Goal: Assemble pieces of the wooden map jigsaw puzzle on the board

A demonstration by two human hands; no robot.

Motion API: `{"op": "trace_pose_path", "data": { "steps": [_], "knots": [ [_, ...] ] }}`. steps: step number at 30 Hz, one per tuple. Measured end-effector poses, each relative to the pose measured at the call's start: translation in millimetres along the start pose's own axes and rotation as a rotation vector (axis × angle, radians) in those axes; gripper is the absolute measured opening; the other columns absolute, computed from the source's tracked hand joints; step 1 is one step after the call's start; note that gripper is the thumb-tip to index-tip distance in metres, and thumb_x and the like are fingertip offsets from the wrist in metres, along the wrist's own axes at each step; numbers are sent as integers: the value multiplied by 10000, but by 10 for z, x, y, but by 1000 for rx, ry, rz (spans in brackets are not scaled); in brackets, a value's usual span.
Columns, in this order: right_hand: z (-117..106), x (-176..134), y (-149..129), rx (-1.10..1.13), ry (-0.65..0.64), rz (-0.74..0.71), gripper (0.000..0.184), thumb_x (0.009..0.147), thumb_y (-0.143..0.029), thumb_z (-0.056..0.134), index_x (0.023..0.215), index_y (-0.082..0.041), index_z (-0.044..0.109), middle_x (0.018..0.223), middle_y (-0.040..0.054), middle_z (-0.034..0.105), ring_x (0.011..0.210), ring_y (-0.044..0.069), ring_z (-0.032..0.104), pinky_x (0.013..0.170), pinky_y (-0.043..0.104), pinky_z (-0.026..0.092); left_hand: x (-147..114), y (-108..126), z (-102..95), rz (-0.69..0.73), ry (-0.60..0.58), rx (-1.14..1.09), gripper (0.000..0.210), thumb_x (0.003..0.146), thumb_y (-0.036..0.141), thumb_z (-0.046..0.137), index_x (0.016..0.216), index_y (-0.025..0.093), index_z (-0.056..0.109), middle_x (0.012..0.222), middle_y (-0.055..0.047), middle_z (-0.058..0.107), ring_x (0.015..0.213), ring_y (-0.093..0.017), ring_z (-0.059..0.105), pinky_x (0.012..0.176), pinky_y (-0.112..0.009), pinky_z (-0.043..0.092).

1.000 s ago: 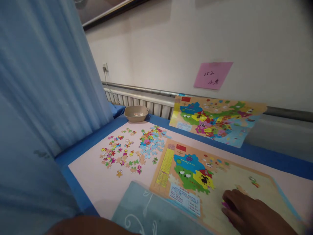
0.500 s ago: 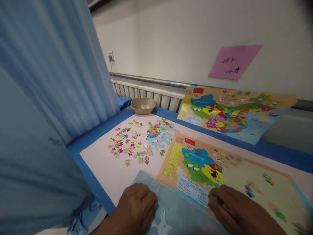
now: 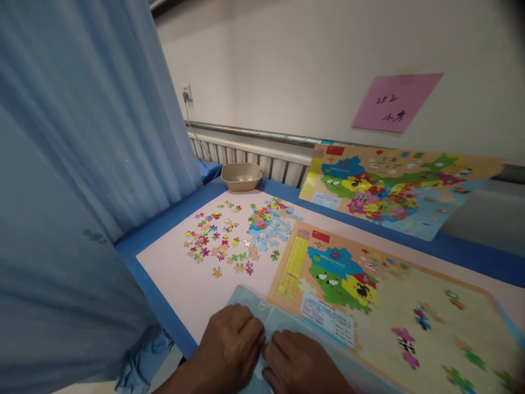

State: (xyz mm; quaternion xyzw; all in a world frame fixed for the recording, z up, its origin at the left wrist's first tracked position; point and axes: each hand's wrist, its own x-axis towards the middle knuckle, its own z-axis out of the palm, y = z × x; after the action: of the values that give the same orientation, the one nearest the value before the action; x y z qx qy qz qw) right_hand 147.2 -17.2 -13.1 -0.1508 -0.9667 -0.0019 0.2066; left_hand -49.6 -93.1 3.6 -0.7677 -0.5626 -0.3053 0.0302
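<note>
My left hand (image 3: 229, 347) is closed, fingers curled, above a grey-blue sheet with white line drawings (image 3: 246, 298) at the near edge. Close beside it, almost touching, my right hand (image 3: 301, 361) is closed too. What their fingertips hold, if anything, is hidden. Right of them lies a map jigsaw puzzle (image 3: 328, 284), its left side joined together. Its right side is bare backing with a few loose pieces, among them a pink piece with a black-and-white figure (image 3: 406, 347).
Many loose jigsaw pieces (image 3: 213, 238) are spread over the pink sheet (image 3: 172, 273). Beyond them stands a beige basin (image 3: 241, 183) with a few pieces inside. A full map picture (image 3: 394, 191) leans at the back wall. A blue curtain (image 3: 82, 164) hangs at left.
My right hand has moved left, off the jigsaw puzzle's lower edge to beside my left hand, uncovering the pink piece. My left hand has barely moved.
</note>
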Motion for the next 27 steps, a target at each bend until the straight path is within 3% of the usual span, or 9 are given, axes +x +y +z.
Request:
{"op": "trace_pose_path", "data": {
  "steps": [8,14,21,24,27],
  "knots": [
    [184,-47,18,49,8,17,217,1020,-222,627,824,-229,534,731,-3,595,665,176,553,625,296,368,2,-54,-62,-53,43,-45,152,1033,145,505,920,203,588,778,-17,569,695,-187,541,620,-367,380],
    [184,-35,27,90,9,24,188,976,-190,649,831,-235,537,742,-10,610,662,176,549,613,315,353,31,-430,-153,-201,32,104,197,1061,177,493,910,204,616,808,-22,582,726,-194,572,651,-359,397],
    [207,-16,44,126,101,17,205,925,-147,636,819,-245,490,719,-33,591,630,170,524,584,345,315,498,-796,-233,-362,-171,404,243,1036,220,526,846,200,675,871,-67,654,839,-236,635,712,-368,395],
    [224,-18,51,136,128,12,203,930,-156,634,823,-244,486,717,-33,586,616,165,508,573,345,298,724,-927,-236,-388,-282,398,187,974,191,558,870,188,713,909,-90,677,873,-254,636,712,-380,363],
    [253,-31,54,130,137,6,215,930,-178,648,815,-242,479,711,-31,584,613,165,500,568,347,284,815,-1034,-195,-401,-304,346,201,924,145,545,869,202,729,899,-80,666,857,-248,619,697,-383,327]
  ]
}}
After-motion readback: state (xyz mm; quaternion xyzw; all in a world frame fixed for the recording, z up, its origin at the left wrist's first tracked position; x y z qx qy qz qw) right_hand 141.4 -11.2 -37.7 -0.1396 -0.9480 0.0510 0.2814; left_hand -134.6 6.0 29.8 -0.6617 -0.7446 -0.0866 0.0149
